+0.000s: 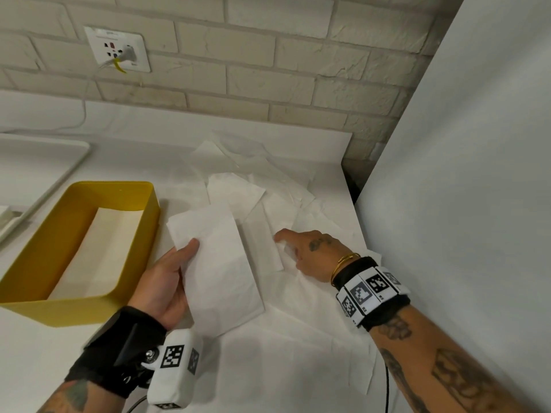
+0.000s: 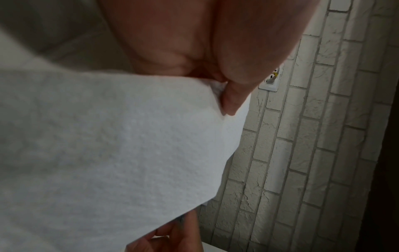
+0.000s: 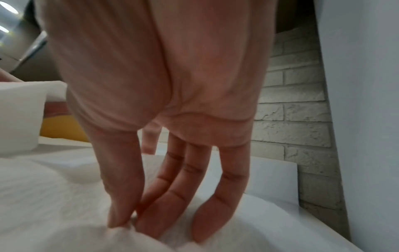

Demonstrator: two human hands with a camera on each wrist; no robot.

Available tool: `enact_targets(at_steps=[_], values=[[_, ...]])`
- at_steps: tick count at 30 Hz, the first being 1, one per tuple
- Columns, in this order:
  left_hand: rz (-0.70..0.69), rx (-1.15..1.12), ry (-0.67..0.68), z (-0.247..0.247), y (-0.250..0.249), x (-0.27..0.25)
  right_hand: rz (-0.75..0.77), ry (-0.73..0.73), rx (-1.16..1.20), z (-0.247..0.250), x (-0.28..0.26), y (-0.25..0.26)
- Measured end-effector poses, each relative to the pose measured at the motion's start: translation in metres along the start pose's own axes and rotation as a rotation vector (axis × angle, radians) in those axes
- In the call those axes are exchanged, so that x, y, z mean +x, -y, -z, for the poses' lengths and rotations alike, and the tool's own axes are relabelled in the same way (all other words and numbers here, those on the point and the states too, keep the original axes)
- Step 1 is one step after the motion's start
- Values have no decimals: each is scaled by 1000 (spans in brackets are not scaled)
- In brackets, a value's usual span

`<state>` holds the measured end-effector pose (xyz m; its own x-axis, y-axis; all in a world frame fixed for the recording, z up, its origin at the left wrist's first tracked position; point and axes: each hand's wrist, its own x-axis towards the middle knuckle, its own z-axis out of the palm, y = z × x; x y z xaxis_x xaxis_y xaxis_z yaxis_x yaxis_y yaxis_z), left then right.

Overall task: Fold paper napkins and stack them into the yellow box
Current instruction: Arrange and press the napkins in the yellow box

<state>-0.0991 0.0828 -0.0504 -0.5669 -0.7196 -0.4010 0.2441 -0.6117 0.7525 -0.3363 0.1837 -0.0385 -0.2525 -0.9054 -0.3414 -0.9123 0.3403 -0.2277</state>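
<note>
left hand [image 1: 167, 281] is gripping a folded napkin [image 1: 217, 263] thumb on top, lifted just right of the yellow box [image 1: 74, 308], while right hand [image 1: 313, 251] is pinching with thumb and fingertips at a loose napkin [image 1: 286, 251] in the pile on the counter [image 1: 44, 368].

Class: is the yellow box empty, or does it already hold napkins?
Not empty: the yellow box holds a flat white napkin on its bottom.
</note>
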Motion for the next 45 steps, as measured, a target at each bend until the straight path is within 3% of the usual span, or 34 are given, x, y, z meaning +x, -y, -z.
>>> enact_targets(at_steps=[7,11,15,19,24,30,38,42,45], values=[[-2,21,-14,-1,-3,-4,-26,20,-77,21,-7,3],[-34,32,-18,-2,-12,-4,3,-71,-65,69,-21,5],[-103,56,-14,-8,-26,-2,61,-138,170,117,-25,-3],[-203,136,-12,-14,-42,0,-49,-302,219,138,-17,-14],[-305,217,-22,-24,-47,-3,-88,-338,407,139,-23,-18],[-326,313,-9,-30,-45,-3,-118,-344,413,134,-30,-15],[-415,413,59,-50,-36,-8,14,-387,607,134,-43,1],[-307,347,136,-62,-25,-8,117,-425,835,122,-42,25],[-188,276,189,-70,-16,-5,126,-483,871,106,-26,37]])
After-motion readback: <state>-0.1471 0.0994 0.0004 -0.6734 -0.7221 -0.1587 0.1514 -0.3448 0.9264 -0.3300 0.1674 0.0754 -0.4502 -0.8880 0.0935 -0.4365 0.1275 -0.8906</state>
